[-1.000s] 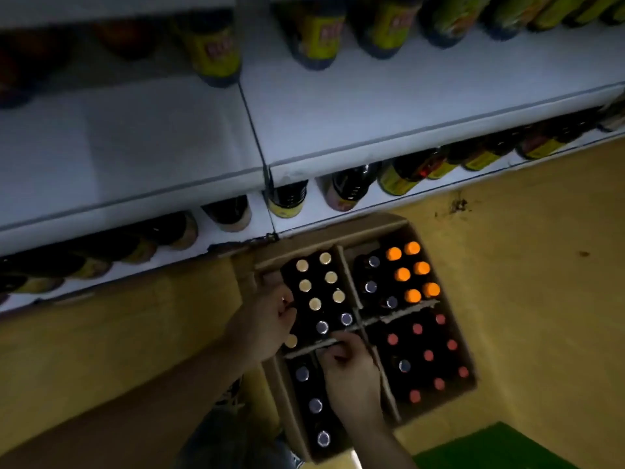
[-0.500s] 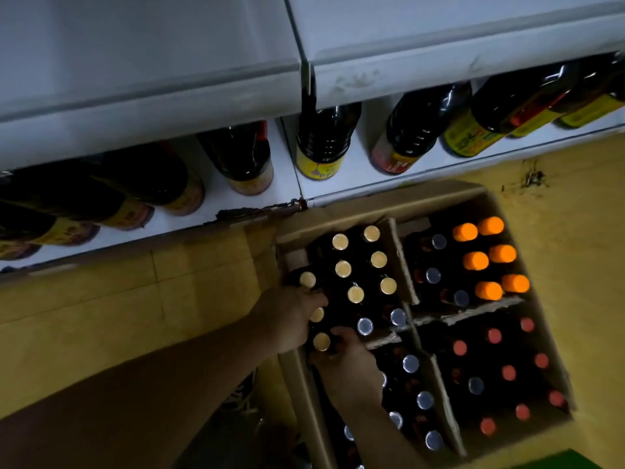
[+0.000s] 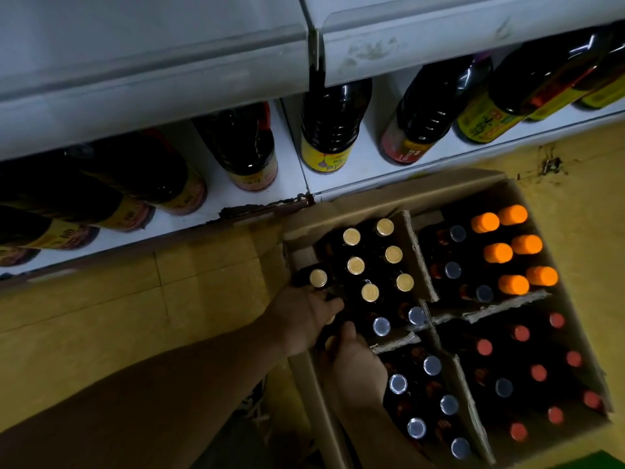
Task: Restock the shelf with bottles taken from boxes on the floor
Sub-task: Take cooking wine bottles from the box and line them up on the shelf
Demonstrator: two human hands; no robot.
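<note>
Shelf (image 3: pixel 291 184): runs along the far side of the box. We note gaps in its white board between the standing stock, and judge these to be the reason for restocking.
Box (image 3: pixel 406 198): open-topped on the floor, close against the shelf foot. We judge this keeps each lift short.
Shelf bottles (image 3: pixel 329 130): large, dark and upright, beyond the box's far wall.
Dividers (image 3: pixel 419 258): torn cardboard strips crossing inside the box, which keep four lots apart and stop them knocking.
Boxed stock: gold-capped bottles (image 3: pixel 355 265) in the box's far-left quarter, orange-capped bottles (image 3: pixel 510 252) far-right, red-capped bottles (image 3: pixel 537 372) near-right, silver-capped bottles (image 3: pixel 431 365) mostly near-left. All stand caps up, so the necks are ready to take.
Left hand (image 3: pixel 304 319): at the box's left wall, fingers curled down round the neck of the gripped bottle.
Right hand (image 3: pixel 358 363): just nearside of it, thumb against the same dark cluster. Its fingers are hidden, so we cannot tell whether it has hold.
Gripped bottle (image 3: pixel 329 320): seated in the box's left edge and not yet lifted. Only a sliver of gold cap shows.
</note>
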